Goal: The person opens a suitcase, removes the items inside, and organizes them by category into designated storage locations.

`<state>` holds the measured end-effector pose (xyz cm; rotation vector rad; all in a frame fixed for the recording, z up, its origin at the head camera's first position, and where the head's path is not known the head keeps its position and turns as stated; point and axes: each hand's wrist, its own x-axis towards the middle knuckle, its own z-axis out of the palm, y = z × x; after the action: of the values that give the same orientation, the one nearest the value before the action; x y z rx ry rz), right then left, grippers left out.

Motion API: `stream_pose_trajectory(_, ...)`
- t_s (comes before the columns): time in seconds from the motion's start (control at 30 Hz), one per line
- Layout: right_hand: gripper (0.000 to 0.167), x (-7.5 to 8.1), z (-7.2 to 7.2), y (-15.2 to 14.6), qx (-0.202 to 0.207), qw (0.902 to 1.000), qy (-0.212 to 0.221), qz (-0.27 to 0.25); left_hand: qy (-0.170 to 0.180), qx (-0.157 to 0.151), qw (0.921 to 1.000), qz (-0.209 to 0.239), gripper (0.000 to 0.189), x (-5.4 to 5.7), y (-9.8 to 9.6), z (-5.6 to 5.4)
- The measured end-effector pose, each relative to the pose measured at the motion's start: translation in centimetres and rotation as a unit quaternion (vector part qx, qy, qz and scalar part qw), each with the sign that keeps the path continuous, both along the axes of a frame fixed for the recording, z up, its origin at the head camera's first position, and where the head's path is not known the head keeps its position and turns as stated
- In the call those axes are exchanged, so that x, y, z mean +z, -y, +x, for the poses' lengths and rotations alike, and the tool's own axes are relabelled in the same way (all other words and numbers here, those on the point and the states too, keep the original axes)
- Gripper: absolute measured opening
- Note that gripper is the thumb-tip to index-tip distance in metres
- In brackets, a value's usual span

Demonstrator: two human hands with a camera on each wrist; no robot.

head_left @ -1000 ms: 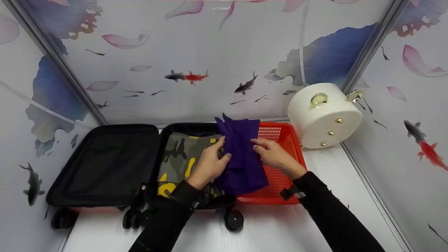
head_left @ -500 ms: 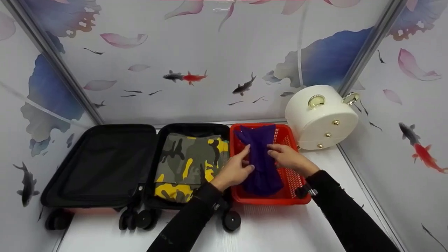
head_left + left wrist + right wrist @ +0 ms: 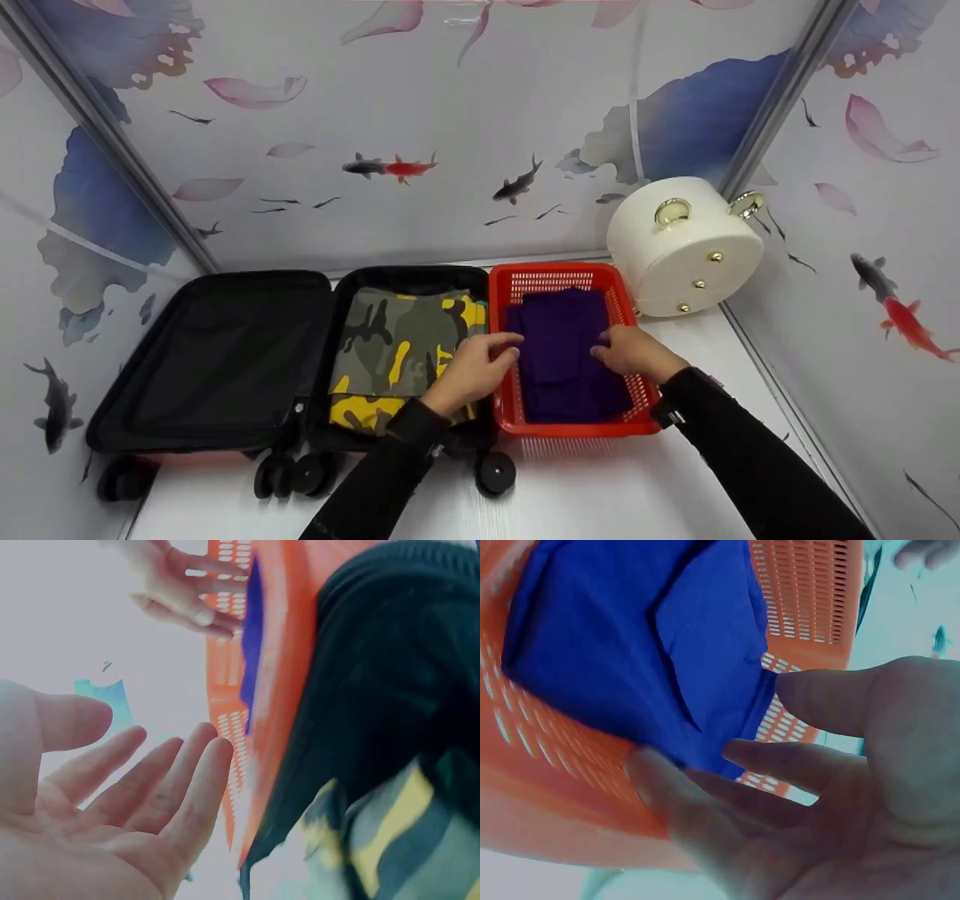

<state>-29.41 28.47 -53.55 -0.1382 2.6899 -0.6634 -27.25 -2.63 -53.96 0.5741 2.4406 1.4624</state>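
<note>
Two black sleeves (image 3: 757, 450) enter over the near edge of the surface (image 3: 555, 487). Black wheels (image 3: 496, 474) project from the near side of a suitcase (image 3: 225, 360), which lies unfolded into two halves along the left part of the surface.

Hands: the left hand (image 3: 474, 367) is positioned at the left rim of a red basket (image 3: 577, 430), fingers extended and spread, palm bare. The right hand (image 3: 636, 351) is positioned over the right rim, fingers relaxed, with a wide gap between thumb and fingers. Neither hand grips an object. The wrist views are washed out; whether the right fingertips touch the cloth cannot be determined.

The basket, with perforated walls, is located directly to the right of the suitcase, towards the far edge of the surface. A folded purple cloth (image 3: 562, 330) lies inside it, between the two hands.

The right half of the suitcase contains a folded camouflage cloth (image 3: 405, 337) in grey, black and yellow. The left half shows a dark lining.

A white round case (image 3: 675, 255) sits tilted at the far right corner of the surface, fitted with gold ring handles (image 3: 672, 213) and gold studs (image 3: 699, 284). Behind the far edge stands a wall (image 3: 420, 225) printed with fish and petals.
</note>
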Motion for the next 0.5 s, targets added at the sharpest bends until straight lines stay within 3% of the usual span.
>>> stream_pose_trajectory(0.13,0.046,0.5,0.2,1.6,-0.018,0.9962,0.012,-0.084,-0.032,0.012,0.9987,-0.037,0.041,0.9,2.1,0.0)
stream_pose_trajectory(0.23,0.041,0.8,0.3,3.8,-0.026,0.9819,0.029,-0.186,-0.052,0.033,0.9944,-0.087,0.046,1.1,4.1,-0.3)
stream_pose_trajectory(0.37,0.039,1.2,1.0,7.8,-0.012,0.9654,0.039,-0.257,-0.053,0.088,0.9844,-0.143,0.054,0.6,7.6,-1.0)
stream_pose_trajectory(0.5,0.044,1.5,1.6,11.3,0.006,0.9564,0.054,-0.287,-0.059,0.159,0.9667,-0.191,0.059,-0.1,11.5,-1.7)
